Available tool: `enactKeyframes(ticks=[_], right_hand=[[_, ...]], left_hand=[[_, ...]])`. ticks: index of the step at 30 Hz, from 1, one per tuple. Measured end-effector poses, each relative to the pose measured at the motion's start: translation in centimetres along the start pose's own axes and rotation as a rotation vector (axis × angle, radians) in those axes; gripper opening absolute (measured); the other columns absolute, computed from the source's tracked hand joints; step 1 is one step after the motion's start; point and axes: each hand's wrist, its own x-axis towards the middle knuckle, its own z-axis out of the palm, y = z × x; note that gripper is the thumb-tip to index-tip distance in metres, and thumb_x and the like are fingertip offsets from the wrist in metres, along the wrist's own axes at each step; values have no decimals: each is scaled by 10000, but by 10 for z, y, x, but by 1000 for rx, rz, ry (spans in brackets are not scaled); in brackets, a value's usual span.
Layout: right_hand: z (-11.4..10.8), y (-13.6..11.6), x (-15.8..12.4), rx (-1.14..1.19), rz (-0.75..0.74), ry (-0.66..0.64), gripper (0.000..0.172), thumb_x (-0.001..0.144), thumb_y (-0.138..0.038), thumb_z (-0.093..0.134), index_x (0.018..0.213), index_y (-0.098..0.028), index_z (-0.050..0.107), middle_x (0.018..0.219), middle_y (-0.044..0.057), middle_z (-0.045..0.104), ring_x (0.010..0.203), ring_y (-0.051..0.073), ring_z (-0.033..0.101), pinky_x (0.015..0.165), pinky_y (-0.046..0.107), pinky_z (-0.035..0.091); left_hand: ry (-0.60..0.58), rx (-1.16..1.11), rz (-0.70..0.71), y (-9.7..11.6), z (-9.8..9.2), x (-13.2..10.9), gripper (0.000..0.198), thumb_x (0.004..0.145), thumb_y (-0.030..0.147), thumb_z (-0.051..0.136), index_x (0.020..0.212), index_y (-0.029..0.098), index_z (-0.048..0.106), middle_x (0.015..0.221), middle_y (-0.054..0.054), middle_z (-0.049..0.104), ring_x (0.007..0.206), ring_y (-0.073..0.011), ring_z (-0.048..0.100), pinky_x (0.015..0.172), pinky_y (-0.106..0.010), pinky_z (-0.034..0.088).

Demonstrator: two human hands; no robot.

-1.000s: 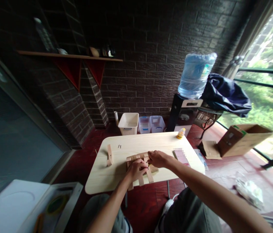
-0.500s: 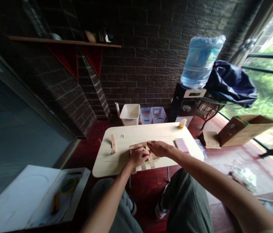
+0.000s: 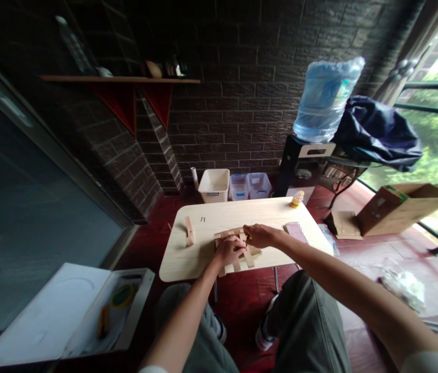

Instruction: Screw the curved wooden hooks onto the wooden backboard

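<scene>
Pale tabletop [image 3: 281, 215] sits a bit further R in view vs 0.5 s ago; slatted wood pc [image 3: 248, 258] abt same spot on it, nr front edge. L hand [image 3: 230, 251] on pc, fingers bent; R hand [image 3: 258, 235] curled just beside; can't tell what either pinches.

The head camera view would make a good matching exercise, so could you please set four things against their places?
Things
1. slatted wooden piece
2. loose wooden piece
3. small bottle with yellow on it
4. blue water jug

Places
A. on top of the black dispenser
B. at the left hand and right hand
C. near the far right corner of the table
D. on the left part of the table

Right pairs: 1-B, 2-D, 3-C, 4-A
</scene>
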Motion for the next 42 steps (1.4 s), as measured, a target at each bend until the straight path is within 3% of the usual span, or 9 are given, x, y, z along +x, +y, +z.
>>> enactKeyframes(ticks=[8, 15, 20, 26, 31, 37, 42], right_hand=[[13, -1, 6, -57, -132, 67, 267, 952, -186, 468, 1182, -106, 576, 1038, 149, 720, 917, 235, 707, 684, 300, 519], [6, 0, 12, -50, 11, -9, 392, 956, -354, 537, 1184, -39, 583, 986, 211, 727, 919, 279, 715, 692, 318, 527], [2, -1, 2, 31, -34, 10, 376, 919, -258, 564, 1235, -55, 548, 1062, 186, 718, 924, 248, 707, 713, 308, 531], [12, 1, -1, -19, -85, 53, 276, 931, -155, 499, 1186, -70, 560, 1031, 164, 712, 921, 227, 696, 730, 311, 526], [22, -2, 2, 8, -21, 92, 267, 928, -209, 529, 1147, -65, 578, 1002, 177, 710, 904, 249, 702, 715, 314, 530], [20, -16, 5, 3, 167, 106, 294, 922, -277, 540, 1100, -56, 615, 996, 225, 710, 895, 284, 712, 711, 336, 547], [13, -10, 7, 2, 32, 52, 376, 893, -231, 558, 1225, -54, 555, 1064, 203, 710, 938, 274, 711, 728, 325, 547]], left_hand=[[8, -31, -4, -1, 3, 1, 103, 830, 225, 682, 810, 233, 783, 943, -37, 705, 886, -158, 651, 833, -285, 512], [-8, -4, -9, 9, -6, -1, 99, 832, 256, 683, 810, 248, 780, 919, -20, 715, 909, -164, 647, 869, -292, 506], [-16, 1, -12, 15, -10, -2, 96, 825, 251, 680, 799, 249, 773, 927, -31, 725, 896, -178, 653, 866, -320, 518], [-8, -8, 10, 12, -6, -1, 138, 843, 225, 643, 840, 247, 779, 946, -34, 718, 903, -168, 650, 866, -315, 522], [-11, 1, 16, 12, -6, -2, 147, 852, 230, 637, 856, 238, 783, 959, -35, 714, 902, -161, 651, 838, -288, 521], [-19, -10, 5, 12, -6, -1, 159, 862, 242, 628, 834, 226, 784, 966, -43, 706, 911, -165, 653, 796, -272, 524], [-6, -12, 20, 11, -5, -2, 138, 859, 249, 647, 845, 219, 781, 948, -40, 708, 906, -162, 649, 823, -283, 516]])
